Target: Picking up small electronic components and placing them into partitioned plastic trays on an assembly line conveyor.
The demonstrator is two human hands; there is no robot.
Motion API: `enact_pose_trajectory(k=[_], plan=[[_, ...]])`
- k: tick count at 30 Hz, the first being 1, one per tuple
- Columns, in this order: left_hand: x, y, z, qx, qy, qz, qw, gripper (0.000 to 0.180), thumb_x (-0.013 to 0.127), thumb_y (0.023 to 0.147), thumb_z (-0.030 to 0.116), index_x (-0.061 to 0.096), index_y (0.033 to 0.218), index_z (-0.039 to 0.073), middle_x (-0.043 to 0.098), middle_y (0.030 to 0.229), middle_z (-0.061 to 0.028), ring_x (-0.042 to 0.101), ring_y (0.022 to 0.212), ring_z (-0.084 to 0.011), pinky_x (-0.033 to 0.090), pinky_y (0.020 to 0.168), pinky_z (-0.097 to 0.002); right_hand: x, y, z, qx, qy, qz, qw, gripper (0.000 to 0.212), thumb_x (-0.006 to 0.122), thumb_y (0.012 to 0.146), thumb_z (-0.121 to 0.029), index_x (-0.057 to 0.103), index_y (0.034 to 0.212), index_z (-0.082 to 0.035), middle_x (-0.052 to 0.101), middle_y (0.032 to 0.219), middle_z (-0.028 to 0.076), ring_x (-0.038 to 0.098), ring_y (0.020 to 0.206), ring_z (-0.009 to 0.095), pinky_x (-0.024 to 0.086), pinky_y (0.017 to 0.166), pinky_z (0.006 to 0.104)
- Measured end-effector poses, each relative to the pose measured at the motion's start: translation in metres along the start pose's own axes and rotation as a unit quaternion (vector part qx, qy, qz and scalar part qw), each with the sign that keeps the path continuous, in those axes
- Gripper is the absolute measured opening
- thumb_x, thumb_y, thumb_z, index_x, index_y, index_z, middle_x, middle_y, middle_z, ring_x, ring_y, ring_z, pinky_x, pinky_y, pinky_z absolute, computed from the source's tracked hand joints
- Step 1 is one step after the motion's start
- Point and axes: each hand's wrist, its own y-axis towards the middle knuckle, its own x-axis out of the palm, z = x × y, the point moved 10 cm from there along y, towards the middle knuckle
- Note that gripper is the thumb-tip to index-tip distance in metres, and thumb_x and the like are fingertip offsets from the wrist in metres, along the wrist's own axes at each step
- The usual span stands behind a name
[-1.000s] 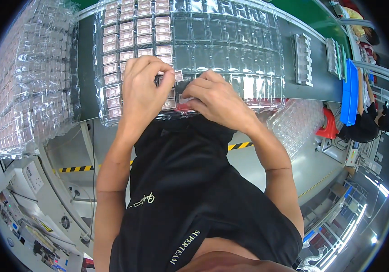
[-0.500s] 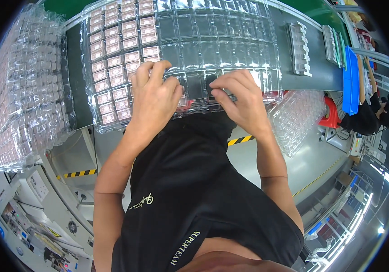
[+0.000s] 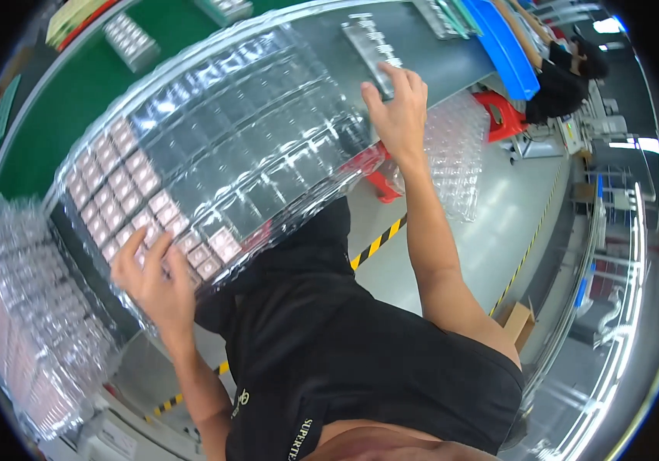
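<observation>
A large clear plastic tray [image 3: 225, 127] lies before me, divided into many small pockets. Small pinkish square parts [image 3: 118, 188] fill its left end; the pockets farther right show no parts. My left hand [image 3: 156, 280] rests over the near left parts, fingers spread, and covers some of them. Past the tray's right end, my right hand [image 3: 402, 115] reaches to the near end of a pale toothed strip holder [image 3: 368, 46]. Its thumb and index finger are apart around that end; firm contact cannot be made out.
Stacked filled trays [image 3: 37, 323] stand at the left. Beyond the tray runs a green surface [image 3: 49, 131] carrying a block of parts [image 3: 129, 40]. A blue bin [image 3: 502, 46], a red stool [image 3: 502, 111] and stacked clear trays [image 3: 452, 154] are at right. Another person [image 3: 556, 81] sits farther off.
The view has turned, so the tray now slants. My right hand has left the tray and moved right to the strip holder. My left hand has shifted left onto the filled pockets, fingers spread.
</observation>
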Motion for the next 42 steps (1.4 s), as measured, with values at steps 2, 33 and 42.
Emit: enact_pose_trajectory(k=[2, 33, 42], plan=[[-0.014, 0.000, -0.017, -0.006, 0.015, 0.045, 0.999, 0.021, 0.068, 0.080, 0.003, 0.072, 0.100, 0.006, 0.061, 0.119, -0.0127, 0.052, 0.113, -0.0303, 0.037, 0.099, -0.0418, -0.002, 0.009, 0.048, 0.042, -0.104, 0.024, 0.993, 0.059, 0.076, 0.079, -0.031, 0.056, 0.127, -0.005, 0.054, 0.122, 0.020, 0.052, 0.108, 0.039, 0.045, 0.092, 0.0455], [-0.020, -0.096, -0.281, -0.373, -0.148, 0.111, 0.909, 0.041, 0.044, 0.105, 0.032, 0.060, 0.126, 0.001, 0.064, 0.107, -0.0035, 0.056, 0.089, -0.0090, 0.041, 0.072, -0.0222, 0.038, 0.225, 0.347, 0.197, -0.145, -0.113, 0.963, 0.067, 0.068, 0.079, -0.055, 0.063, 0.121, -0.003, 0.067, 0.112, 0.022, 0.064, 0.108, 0.037, 0.050, 0.091, 0.0442], [-0.012, -0.065, -0.221, -0.412, -0.104, 0.107, 0.899, 0.032, 0.049, 0.101, 0.024, 0.068, 0.112, 0.001, 0.054, 0.085, 0.0045, 0.045, 0.076, -0.0068, 0.036, 0.066, -0.0224, 0.051, 0.256, 0.432, 0.092, -0.208, -0.107, 0.968, 0.067, 0.068, 0.083, -0.051, 0.061, 0.122, 0.003, 0.064, 0.118, 0.027, 0.060, 0.113, 0.040, 0.047, 0.095, 0.0461]])
